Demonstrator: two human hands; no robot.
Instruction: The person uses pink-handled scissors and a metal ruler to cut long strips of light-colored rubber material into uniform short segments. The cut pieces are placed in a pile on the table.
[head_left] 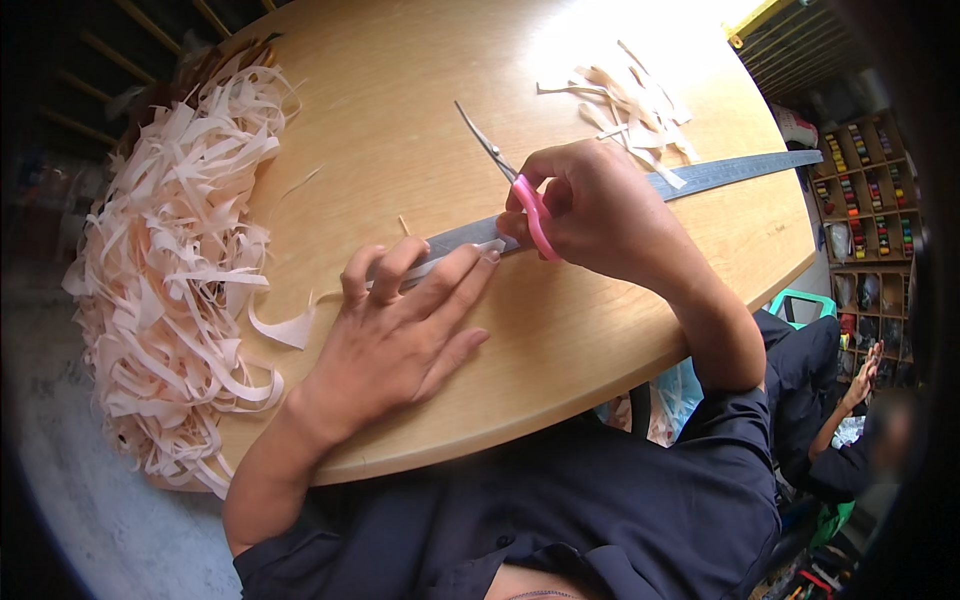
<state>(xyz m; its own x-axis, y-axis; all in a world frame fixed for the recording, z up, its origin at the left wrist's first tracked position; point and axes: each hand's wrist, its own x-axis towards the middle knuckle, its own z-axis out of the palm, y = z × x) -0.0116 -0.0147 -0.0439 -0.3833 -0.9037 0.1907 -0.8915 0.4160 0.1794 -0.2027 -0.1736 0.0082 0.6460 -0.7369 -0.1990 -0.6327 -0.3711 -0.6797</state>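
A long metal ruler lies slantwise across the wooden table. Stretched along it is a narrow pale fabric strip. My left hand lies over the strip and ruler with its fingers spread, pressing down from above. Pink-handled scissors are held in my right hand, their blades pointing up and away to the left. Right-hand fingertips reach the ruler close to the strip's end, beside my left fingertips. Whether they also pinch the strip, I cannot tell.
Heaped pale pink fabric strips hang over the table's left edge. A smaller bunch of cut strips lies beyond my right hand. At the right, another person sits near a green stool and a shelf of colourful spools.
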